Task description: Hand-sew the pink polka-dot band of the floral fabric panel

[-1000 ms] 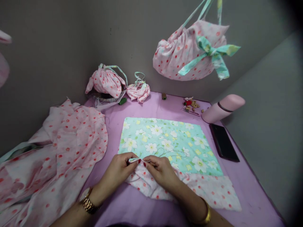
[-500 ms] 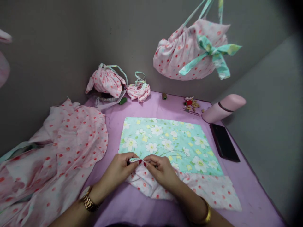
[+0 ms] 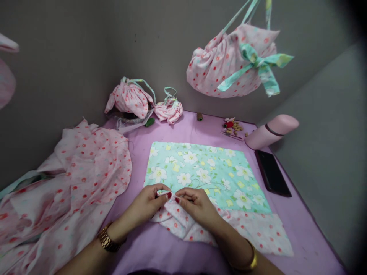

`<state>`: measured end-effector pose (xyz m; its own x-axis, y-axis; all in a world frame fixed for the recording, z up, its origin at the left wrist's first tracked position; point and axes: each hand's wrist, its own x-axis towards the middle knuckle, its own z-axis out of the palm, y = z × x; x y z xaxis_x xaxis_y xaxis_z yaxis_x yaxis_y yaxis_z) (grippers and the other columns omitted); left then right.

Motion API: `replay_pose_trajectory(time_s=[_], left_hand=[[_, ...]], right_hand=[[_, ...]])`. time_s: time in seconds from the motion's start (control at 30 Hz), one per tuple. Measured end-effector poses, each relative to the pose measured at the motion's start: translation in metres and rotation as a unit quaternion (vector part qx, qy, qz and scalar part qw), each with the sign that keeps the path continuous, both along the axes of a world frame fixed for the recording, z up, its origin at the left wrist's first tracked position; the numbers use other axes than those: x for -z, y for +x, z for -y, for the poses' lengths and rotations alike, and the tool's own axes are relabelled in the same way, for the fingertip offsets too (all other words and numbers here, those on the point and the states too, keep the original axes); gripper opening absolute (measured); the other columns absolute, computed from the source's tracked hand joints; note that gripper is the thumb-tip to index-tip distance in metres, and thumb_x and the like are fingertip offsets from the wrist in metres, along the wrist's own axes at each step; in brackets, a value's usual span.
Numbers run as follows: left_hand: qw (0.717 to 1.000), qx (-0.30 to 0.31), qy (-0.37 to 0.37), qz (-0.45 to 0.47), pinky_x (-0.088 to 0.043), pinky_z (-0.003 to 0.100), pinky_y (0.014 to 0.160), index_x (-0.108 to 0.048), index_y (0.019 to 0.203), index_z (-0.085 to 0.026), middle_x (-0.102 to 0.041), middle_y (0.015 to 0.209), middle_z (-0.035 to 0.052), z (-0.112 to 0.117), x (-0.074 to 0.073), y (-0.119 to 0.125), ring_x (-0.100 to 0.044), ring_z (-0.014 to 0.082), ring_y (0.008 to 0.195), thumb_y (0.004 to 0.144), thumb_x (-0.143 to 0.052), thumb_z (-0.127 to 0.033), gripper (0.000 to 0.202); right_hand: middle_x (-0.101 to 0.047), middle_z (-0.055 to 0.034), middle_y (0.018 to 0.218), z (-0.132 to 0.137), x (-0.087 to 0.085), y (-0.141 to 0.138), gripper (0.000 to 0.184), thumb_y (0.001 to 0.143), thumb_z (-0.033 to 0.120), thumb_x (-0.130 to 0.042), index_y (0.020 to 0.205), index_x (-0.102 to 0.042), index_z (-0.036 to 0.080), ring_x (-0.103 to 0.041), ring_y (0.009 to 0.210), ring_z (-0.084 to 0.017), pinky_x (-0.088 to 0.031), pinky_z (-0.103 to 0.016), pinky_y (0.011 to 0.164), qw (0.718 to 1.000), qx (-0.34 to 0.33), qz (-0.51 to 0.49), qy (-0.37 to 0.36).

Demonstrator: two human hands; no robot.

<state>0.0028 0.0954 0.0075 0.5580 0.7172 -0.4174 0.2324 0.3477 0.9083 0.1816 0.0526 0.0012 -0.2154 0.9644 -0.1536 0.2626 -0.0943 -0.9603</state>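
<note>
Bench (image 3: 177, 130): smooth lilac covering. Flat mint floral cloth panel (image 3: 200, 172), rectangular, lies just beyond both grips, edged with soft pink dotted cotton (image 3: 258, 233). Left hand (image 3: 146, 208) and right hand (image 3: 197, 206): fingertips pressed together, pinching a small crumpled fold (image 3: 169, 195) of that pink edge between them.

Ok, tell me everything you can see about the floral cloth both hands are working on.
The floral cloth lies flat on the purple table: thin woven-looking fabric, mint green with white and yellow flowers, joined along its near edge to a pink band with red dots. The left hand and right hand pinch a small fold at the near left edge, bunching the pink band there. A loose thread curls across it.
</note>
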Motion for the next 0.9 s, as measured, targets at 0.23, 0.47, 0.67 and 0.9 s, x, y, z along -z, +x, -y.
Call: replay_pose_trajectory(time_s=[0.23, 0.47, 0.67, 0.9], left_hand=[[1.0, -0.018, -0.011, 0.006, -0.018, 0.018, 0.037, -0.057, 0.079, -0.016, -0.035, 0.039, -0.0132, 0.0001, -0.0034, 0.0016, -0.022, 0.0051, 0.034, 0.076, -0.057, -0.039, 0.023], [0.998, -0.032, -0.044, 0.009, -0.019, 0.019, 0.037, -0.058, 0.079, -0.016, -0.043, 0.039, -0.0103, 0.0013, -0.0034, 0.0025, -0.029, 0.0053, 0.034, 0.072, -0.061, -0.044, 0.03], [0.987, -0.065, -0.131, 0.071, -0.025, 0.017, 0.038, -0.057, 0.076, -0.015, -0.046, 0.042, -0.0091, 0.0046, -0.001, 0.0036, -0.033, 0.004, 0.035, 0.067, -0.068, -0.045, 0.033], [0.978, -0.058, -0.167, 0.113, -0.025, 0.016, 0.038, -0.058, 0.074, -0.015, -0.049, 0.043, -0.0077, 0.0045, -0.003, 0.0033, -0.036, 0.0032, 0.035, 0.066, -0.071, -0.042, 0.031]], right_hand=[[-0.043, 0.005, 0.053, -0.0009, 0.0011, 0.0016, 0.017, 0.083, 0.027, -0.053, 0.084, -0.067, 0.017, -0.033, 0.048, -0.007, -0.025, -0.02, 0.045, 1.0, -0.005, -0.011, 0.006], [-0.045, 0.0048, 0.054, 0.001, 0.0046, 0.0028, 0.018, 0.084, 0.03, -0.053, 0.085, -0.065, 0.017, -0.034, 0.048, -0.007, -0.026, -0.02, 0.046, 1.0, -0.011, -0.018, 0.009], [-0.043, 0.0061, 0.053, 0.0015, 0.0042, 0.003, 0.017, 0.085, 0.032, -0.053, 0.083, -0.062, 0.017, -0.032, 0.047, -0.007, -0.025, -0.02, 0.046, 0.999, -0.017, -0.027, 0.019], [-0.032, 0.0087, 0.048, 0.0016, 0.0032, 0.0028, 0.019, 0.086, 0.036, -0.052, 0.082, -0.057, 0.018, -0.025, 0.045, -0.007, -0.022, -0.022, 0.046, 0.999, -0.03, -0.015, 0.025]])
